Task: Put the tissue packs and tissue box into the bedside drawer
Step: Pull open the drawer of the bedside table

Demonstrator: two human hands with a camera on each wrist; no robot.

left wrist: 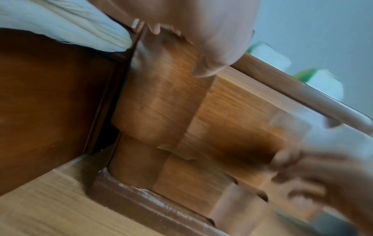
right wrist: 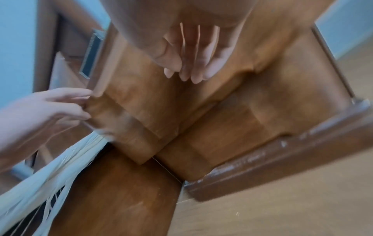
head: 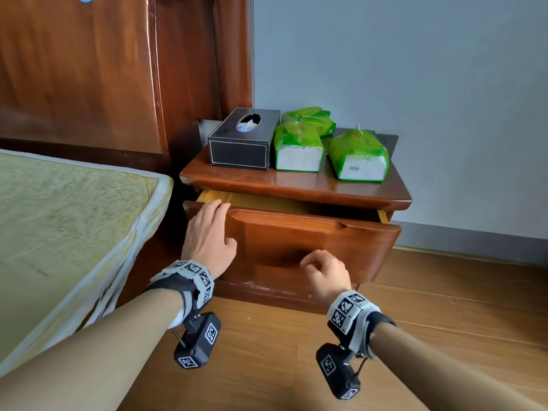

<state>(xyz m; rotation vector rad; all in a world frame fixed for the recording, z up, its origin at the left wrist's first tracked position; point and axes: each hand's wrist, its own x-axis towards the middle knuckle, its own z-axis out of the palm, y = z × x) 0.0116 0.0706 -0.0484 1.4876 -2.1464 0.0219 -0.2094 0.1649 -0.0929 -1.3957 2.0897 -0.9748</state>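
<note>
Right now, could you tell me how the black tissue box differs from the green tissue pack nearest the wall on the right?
The black tissue box is a rigid, stitched case with an oval top opening; the green tissue pack is soft plastic wrap showing white tissue at its end. The box stands at the nightstand top's left end, the pack at its right. Both rest on top, not yet in the drawer.

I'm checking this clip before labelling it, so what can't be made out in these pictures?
- Drawer inside: head view, hidden by its front and the nightstand top.
- Rear pack: head view, largely behind the front pack.
- Left hand fingertips: head view, over the drawer's edge.
- Right hand grip: head view shows only its back; right wrist view is blurred.
- Pack labels: too small.
</note>
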